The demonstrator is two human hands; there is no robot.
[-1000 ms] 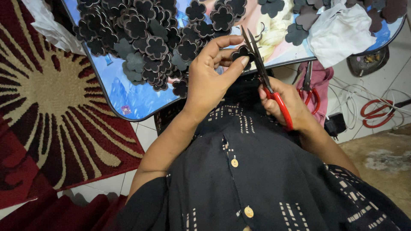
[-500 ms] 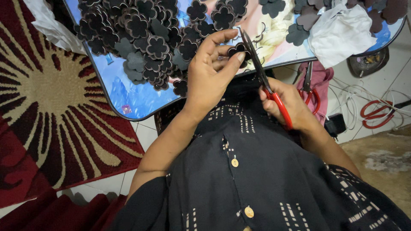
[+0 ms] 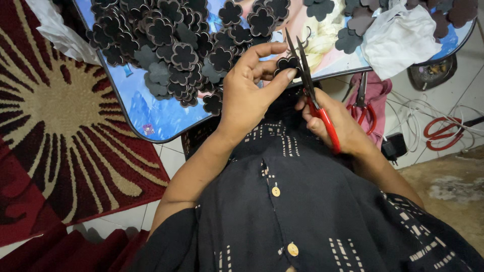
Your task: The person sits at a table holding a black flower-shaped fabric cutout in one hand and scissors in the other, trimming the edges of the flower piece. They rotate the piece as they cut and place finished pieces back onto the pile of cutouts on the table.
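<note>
Centrally, just above the person's dark patterned shirt (image 3: 302, 211), the left hand (image 3: 249, 95) held a small dark flower-shaped foam cutout (image 3: 287, 63), pinched between the thumb below and the fingertips (image 3: 291, 74) above. The cutout sat at the near edge of the low table with a colourful printed top (image 3: 146, 108), right beside the blades of the red-handled scissors (image 3: 311, 95). The right hand (image 3: 335, 123) gripped the scissors' red handles, fingers curled tight around them; the blades pointed up and away from the body, slightly parted, with the cutout touching or just beside them, which of the two could not be told. On the table lay a large heap of dark flower-shaped pieces (image 3: 171, 45), many with pale outlines, piled toward the far left. Further right on the table were a few loose flat dark flowers (image 3: 348, 38) and a crumpled white cloth (image 3: 401, 38). A second pair of red-handled scissors (image 3: 364, 103) lay on pink fabric (image 3: 375, 113) below the table edge, near the right hand. A third red-handled pair (image 3: 443, 133) rested on the tiled floor among white cables (image 3: 428, 113). To the left lay a red rug with a cream sunburst pattern (image 3: 55, 126).
</note>
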